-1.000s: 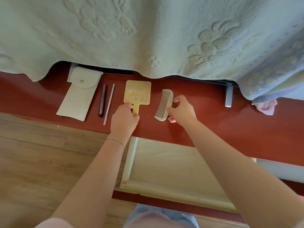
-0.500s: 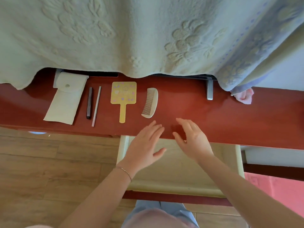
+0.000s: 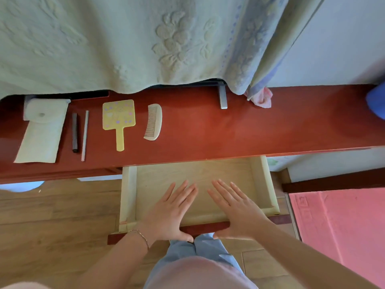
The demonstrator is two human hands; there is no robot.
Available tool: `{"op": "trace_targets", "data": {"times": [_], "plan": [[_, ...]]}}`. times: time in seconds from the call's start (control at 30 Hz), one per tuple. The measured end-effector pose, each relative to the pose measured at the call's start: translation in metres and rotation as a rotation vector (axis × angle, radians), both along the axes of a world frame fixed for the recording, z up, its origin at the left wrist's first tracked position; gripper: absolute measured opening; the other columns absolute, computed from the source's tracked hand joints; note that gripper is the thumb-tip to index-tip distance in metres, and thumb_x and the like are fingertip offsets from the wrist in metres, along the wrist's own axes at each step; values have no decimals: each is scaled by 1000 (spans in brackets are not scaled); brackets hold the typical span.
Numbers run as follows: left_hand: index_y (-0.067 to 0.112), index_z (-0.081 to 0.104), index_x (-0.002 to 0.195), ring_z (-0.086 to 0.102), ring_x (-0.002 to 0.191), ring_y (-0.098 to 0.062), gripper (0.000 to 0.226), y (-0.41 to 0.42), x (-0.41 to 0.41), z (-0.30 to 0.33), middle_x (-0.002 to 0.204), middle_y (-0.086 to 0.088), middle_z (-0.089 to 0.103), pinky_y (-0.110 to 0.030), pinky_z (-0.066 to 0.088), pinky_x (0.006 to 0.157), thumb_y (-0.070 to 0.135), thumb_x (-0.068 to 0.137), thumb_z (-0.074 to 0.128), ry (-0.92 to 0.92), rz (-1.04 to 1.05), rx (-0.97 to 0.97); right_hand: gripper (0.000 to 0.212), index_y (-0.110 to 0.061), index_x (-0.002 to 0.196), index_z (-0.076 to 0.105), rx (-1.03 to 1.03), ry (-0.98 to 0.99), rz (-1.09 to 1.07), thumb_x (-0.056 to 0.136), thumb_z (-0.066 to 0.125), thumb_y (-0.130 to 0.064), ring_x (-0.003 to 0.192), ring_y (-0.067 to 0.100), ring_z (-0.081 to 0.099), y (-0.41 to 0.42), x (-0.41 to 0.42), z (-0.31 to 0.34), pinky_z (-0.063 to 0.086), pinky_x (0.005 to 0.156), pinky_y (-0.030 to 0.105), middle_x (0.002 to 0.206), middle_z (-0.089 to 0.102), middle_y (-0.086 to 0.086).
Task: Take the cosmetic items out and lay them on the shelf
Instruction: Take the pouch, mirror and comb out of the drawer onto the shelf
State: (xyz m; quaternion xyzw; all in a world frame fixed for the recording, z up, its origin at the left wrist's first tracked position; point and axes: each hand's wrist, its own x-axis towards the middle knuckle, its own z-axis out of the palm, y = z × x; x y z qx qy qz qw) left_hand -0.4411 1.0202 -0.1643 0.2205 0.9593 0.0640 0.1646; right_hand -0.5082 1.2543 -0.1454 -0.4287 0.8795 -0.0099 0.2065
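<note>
- Along the red shelf [image 3: 239,132], five things are lying in a row, apart from each other: a white pouch [image 3: 40,132] at the far left, a dark pencil [image 3: 74,132] just beside it, a pale stick [image 3: 85,135] next to that, a yellow hand mirror [image 3: 119,122] with its handle pointing toward the person, and a cream comb [image 3: 153,121] to the mirror's right.
- Below the shelf's front edge, a pale wooden drawer [image 3: 268,184] is standing pulled out, with nothing showing on its bare floor.
- Over the drawer's near end, the left hand [image 3: 168,213] is lying flat, fingers spread wide, its grip holding nothing; a thin bracelet [image 3: 140,235] is circling the wrist.
- Just beside it, the right hand [image 3: 237,211] is likewise lying flat and spread, grip wide and empty.
- Both thumbs are hanging over the drawer's red front [image 3: 206,228].
- Above the shelf, a pale green embossed blanket [image 3: 125,42] is draping down over its back edge.
- Under the drawer, a wood floor [image 3: 52,215] and a pink mat [image 3: 343,236] are showing.
</note>
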Motion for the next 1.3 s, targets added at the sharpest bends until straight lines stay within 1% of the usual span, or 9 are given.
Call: {"op": "trace_targets", "data": {"times": [0.1, 0.27, 0.47, 0.63, 0.7, 0.87, 1.0, 1.1, 1.3], "plan": [[5, 16, 147, 4, 143, -25, 119, 4, 2, 0, 157, -8, 10, -44, 7, 111, 80, 59, 46, -1, -25, 0, 113, -16, 149, 9, 32, 2, 36, 64, 43, -81, 143, 20, 6, 6, 1, -3, 7, 112, 40, 156, 13, 8], [5, 15, 147, 7, 143, -25, 121, 3, -1, 4, 155, -9, 14, -45, 10, 110, 77, 57, 51, 2, 12, -18, 120, -12, 148, 14, 41, 47, 29, 58, 53, -81, 142, 22, 11, 5, -4, -3, 8, 113, 41, 154, 17, 10], [4, 18, 146, 10, 143, -26, 117, -5, -17, 12, 155, -9, 14, -47, 11, 113, 68, 60, 65, 141, 94, -17, 124, -10, 148, 12, 1, 165, -36, 56, 63, -76, 142, 23, 10, -5, -25, 2, 9, 113, 42, 155, 15, 10], [1, 27, 143, 18, 141, -28, 109, -11, -44, 19, 152, -13, 24, -48, 17, 114, 61, 63, 70, 234, 174, -113, 121, -6, 144, 24, -26, 305, -123, 51, 73, -67, 140, 27, 24, -23, -50, 7, 16, 116, 43, 152, 28, 14], [0, 30, 141, 23, 140, -29, 104, -13, -56, 21, 150, -14, 29, -47, 19, 113, 58, 65, 71, 255, 191, -148, 120, -5, 143, 27, -28, 343, -146, 51, 75, -65, 138, 27, 30, -30, -62, 8, 21, 113, 43, 150, 31, 14], [1, 39, 138, 33, 136, -29, 83, -13, -77, 19, 146, -14, 38, -47, 30, 109, 42, 73, 72, 292, 203, -158, 110, -3, 139, 37, -69, 362, -203, 53, 82, -54, 133, 26, 39, -43, -84, 3, 31, 107, 43, 145, 41, 13], [4, 47, 132, 40, 132, -27, 63, -10, -86, 14, 138, -12, 48, -43, 34, 107, 16, 75, 72, 351, 215, -108, 96, -2, 135, 44, -146, 373, -264, 57, 85, -39, 126, 25, 49, -51, -91, -3, 38, 103, 40, 138, 50, 12], [6, 49, 131, 43, 130, -26, 61, -13, -88, 9, 136, -10, 51, -40, 33, 107, -3, 73, 66, 378, 237, -50, 85, -2, 132, 48, -186, 404, -285, 61, 84, -33, 121, 24, 54, -54, -95, -6, 44, 99, 39, 132, 56, 11], [7, 50, 130, 45, 128, -25, 55, -17, -91, 5, 133, -8, 53, -40, 37, 104, -9, 78, 51, 405, 237, 0, 73, -2, 126, 55, -195, 460, -263, 65, 81, -32, 116, 23, 58, -55, -99, -12, 49, 94, 36, 127, 60, 11]]}}
